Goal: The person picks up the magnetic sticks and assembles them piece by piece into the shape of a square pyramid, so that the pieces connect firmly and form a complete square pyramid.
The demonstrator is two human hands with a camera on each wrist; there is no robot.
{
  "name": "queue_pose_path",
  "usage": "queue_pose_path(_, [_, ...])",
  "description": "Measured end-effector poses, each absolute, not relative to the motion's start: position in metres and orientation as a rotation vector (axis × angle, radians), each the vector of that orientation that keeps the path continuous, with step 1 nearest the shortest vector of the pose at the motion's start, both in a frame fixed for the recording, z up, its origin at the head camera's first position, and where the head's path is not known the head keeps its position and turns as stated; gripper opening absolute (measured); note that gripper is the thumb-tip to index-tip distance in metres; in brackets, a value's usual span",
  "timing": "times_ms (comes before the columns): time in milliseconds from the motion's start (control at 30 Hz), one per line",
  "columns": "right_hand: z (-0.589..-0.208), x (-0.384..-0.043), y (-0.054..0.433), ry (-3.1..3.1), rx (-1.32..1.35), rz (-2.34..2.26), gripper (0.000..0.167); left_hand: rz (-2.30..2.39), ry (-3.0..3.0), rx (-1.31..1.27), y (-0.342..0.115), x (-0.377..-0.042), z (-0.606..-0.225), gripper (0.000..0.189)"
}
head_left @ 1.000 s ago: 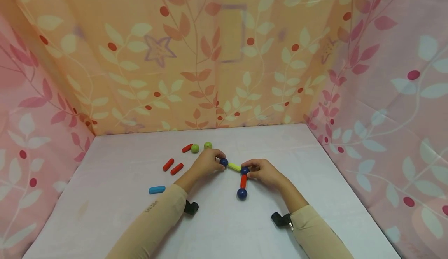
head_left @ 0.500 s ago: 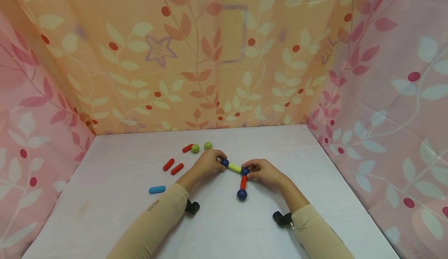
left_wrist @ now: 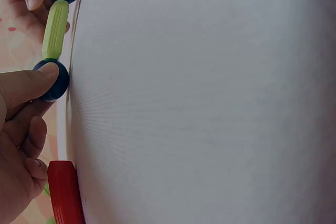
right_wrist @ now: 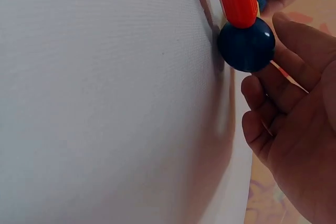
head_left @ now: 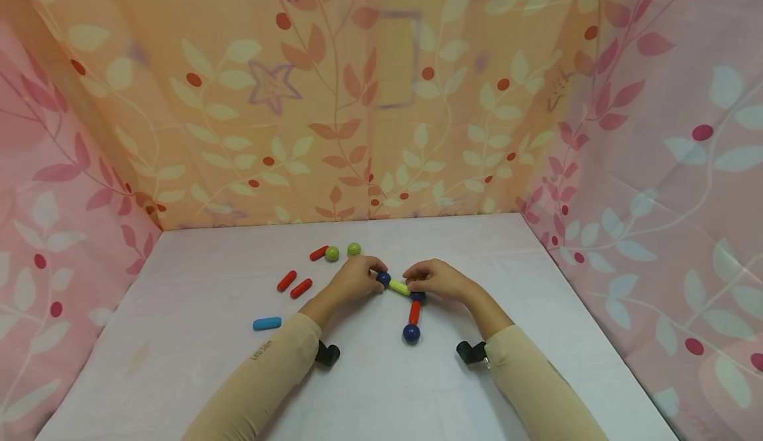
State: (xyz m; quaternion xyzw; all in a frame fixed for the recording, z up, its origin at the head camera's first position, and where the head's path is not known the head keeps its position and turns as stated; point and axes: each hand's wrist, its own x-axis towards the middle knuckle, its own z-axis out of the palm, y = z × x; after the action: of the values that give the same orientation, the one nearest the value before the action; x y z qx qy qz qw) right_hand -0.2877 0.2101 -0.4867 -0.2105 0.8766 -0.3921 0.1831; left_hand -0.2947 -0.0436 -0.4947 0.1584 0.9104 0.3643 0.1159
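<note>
Near the middle of the white table (head_left: 369, 394), both my forearms reach inward, wrists angled toward each other. My left hand (head_left: 354, 277) pinches the left blue ball (head_left: 383, 280), thumb pressed on its face, the lower fingers loosely curled. From that ball a yellow-green rod (head_left: 399, 287) leads to the middle blue ball (head_left: 418, 297), then a red rod (head_left: 414, 312) runs toward me to the end blue ball (head_left: 411, 334). My right hand (head_left: 442, 279) is loosely spread at the middle ball, thumb lifted clear; some fingers pass behind it, and I cannot tell whether they touch. From above, that hand partly covers the ball. My right wrist's view cuts off the red rod; my left's crops a loose red rod (left_wrist: 65, 192).
</note>
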Motion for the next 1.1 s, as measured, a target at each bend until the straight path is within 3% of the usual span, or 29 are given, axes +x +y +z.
queue_pose_path(600, [-0.493, -0.302, 0.190, 2.494, -0.633, -0.973, 0.020, 1.055, 2.664, 0.486, -0.043, -0.294, -0.496, 0.033])
queue_pose_path(900, [-0.493, -0.295, 0.184, 2.488, -0.517, -1.028, 0.019, 0.989, 2.643, 0.496, -0.055, -0.296, -0.486, 0.038])
queue_pose_path(1100, [-0.492, -0.287, 0.184, 2.533, -0.394, -1.065, 0.021, 0.972, 2.633, 0.479, -0.074, -0.298, -0.476, 0.031])
